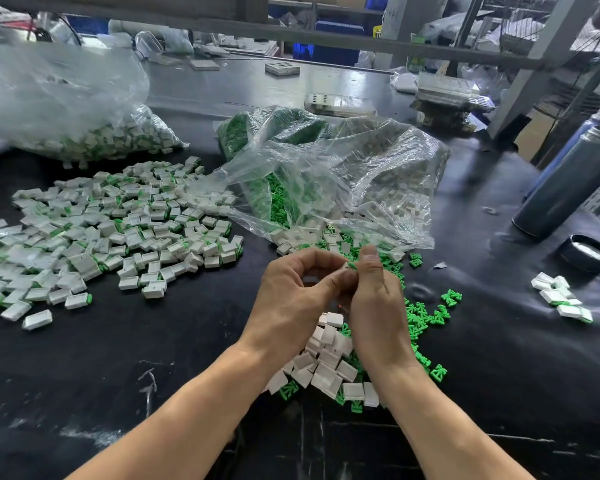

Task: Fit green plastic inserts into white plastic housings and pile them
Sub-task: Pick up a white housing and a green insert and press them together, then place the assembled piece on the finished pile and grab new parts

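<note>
A: Where is the piece being put together?

B: Raised above the black table, between both hands. The left hand curls round what I take to be a white housing, mostly hidden behind its fingers. The right hand pinches a green insert under its thumb.

A: How do the two lie?

B: Touching, the insert just right of the housing, its long axis running left and slightly far, toward the housing. I'd judge the right hand must push leftward along that line.

A: And afterwards?

B: The finished pile lies well to the left, nearer the left hand. Loose housings and loose inserts sit near, under the wrists, by the clear bag.
</note>
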`<state>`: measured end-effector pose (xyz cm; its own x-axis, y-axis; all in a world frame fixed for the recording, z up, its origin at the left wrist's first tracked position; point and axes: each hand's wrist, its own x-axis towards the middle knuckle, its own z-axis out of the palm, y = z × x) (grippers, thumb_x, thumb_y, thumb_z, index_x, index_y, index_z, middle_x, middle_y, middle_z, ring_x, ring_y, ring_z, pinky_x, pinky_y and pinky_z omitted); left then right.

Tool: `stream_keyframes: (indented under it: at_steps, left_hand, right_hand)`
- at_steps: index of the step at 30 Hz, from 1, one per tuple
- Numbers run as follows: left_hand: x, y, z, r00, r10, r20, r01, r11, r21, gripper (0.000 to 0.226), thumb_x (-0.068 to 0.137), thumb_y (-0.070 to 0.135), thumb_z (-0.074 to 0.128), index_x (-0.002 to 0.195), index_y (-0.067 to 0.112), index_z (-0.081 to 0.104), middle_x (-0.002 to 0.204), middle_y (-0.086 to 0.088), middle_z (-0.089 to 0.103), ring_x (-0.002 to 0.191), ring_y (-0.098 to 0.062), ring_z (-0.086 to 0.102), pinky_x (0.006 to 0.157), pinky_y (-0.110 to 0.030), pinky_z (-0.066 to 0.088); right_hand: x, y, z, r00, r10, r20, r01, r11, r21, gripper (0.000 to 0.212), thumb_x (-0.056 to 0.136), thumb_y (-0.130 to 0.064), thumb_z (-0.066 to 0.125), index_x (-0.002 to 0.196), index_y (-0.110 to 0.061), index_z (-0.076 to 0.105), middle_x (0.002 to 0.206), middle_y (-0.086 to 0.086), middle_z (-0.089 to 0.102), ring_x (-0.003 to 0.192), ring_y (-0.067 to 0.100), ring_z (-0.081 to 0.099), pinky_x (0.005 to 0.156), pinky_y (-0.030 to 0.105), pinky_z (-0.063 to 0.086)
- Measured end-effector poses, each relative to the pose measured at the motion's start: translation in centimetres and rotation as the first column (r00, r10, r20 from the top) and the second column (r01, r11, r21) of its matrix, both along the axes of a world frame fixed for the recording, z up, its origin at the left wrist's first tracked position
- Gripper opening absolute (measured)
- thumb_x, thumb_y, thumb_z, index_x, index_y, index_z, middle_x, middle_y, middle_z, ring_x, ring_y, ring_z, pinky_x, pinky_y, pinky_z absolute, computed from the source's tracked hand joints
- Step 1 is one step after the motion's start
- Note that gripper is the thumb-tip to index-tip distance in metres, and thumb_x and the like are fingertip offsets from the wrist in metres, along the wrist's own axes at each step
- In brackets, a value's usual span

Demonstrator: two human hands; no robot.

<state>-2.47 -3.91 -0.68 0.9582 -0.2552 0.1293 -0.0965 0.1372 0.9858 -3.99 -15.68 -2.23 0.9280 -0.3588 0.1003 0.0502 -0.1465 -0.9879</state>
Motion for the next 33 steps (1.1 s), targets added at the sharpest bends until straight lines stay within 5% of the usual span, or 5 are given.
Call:
stream_keyframes:
  at_steps: [4,9,21,24,33]
  left_hand:
    - [0.6,0.5,-0.1,0.996,0.077,0.036,-0.080,0.993,0.086,0.006,0.086,0.015,0.080,0.088,0.020,0.077,0.082,0.006,0.078,0.076,0.000,0.070,0.069,-0.010,0.049]
    - [0.7,1.0,0.0,0.993,0.085,0.079,-0.096,0.986,0.140,0.010,0.088,0.011,0.078,0.087,0.021,0.078,0.081,0.007,0.078,0.075,0.000,0.070,0.067,-0.009,0.049]
    - [1.5,2.1,-0.7,0.976,0.101,0.191,-0.171,0.903,0.394,0.009,0.088,0.021,0.080,0.088,0.029,0.075,0.084,0.014,0.075,0.083,-0.003,0.071,0.075,-0.020,0.056]
    - [2.7,3.8,-0.7,0.940,0.178,0.290,-0.324,0.732,0.599,0.010,0.087,0.028,0.080,0.083,0.035,0.074,0.084,0.018,0.069,0.082,0.001,0.064,0.070,-0.013,0.047]
    - [5.4,8.5,0.4,0.814,0.308,0.493,-0.554,0.156,0.818,0.003,0.089,0.027,0.078,0.087,0.027,0.080,0.097,-0.003,0.075,0.099,-0.032,0.065,0.092,-0.044,0.047]
  right_hand:
    - [-0.6,-1.2,0.8,0.992,-0.025,0.123,0.035,0.996,-0.083,0.044,0.107,-0.044,0.048,0.076,-0.020,0.068,0.061,-0.008,0.064,0.055,0.007,0.055,0.052,0.020,0.042]
    - [-0.7,-1.8,0.9,0.988,0.087,0.126,-0.062,0.980,-0.191,0.008,0.100,-0.025,0.068,0.097,-0.026,0.075,0.088,-0.006,0.076,0.085,0.015,0.072,0.075,0.041,0.059]
    - [-0.6,-2.2,0.4,0.996,0.008,0.085,0.028,0.910,-0.413,0.005,0.097,-0.031,0.070,0.095,-0.030,0.074,0.082,-0.016,0.071,0.080,-0.001,0.066,0.066,0.012,0.048]
    - [-0.5,-3.2,0.7,0.995,-0.078,0.066,0.099,0.898,-0.429,0.011,0.098,-0.036,0.068,0.094,-0.029,0.076,0.080,-0.017,0.071,0.076,-0.001,0.065,0.067,0.017,0.048]
    - [0.3,-5.9,1.2,0.977,-0.175,-0.121,0.068,0.797,-0.600,0.014,0.098,-0.038,0.066,0.093,-0.029,0.076,0.078,-0.014,0.069,0.084,0.017,0.067,0.081,0.038,0.055]
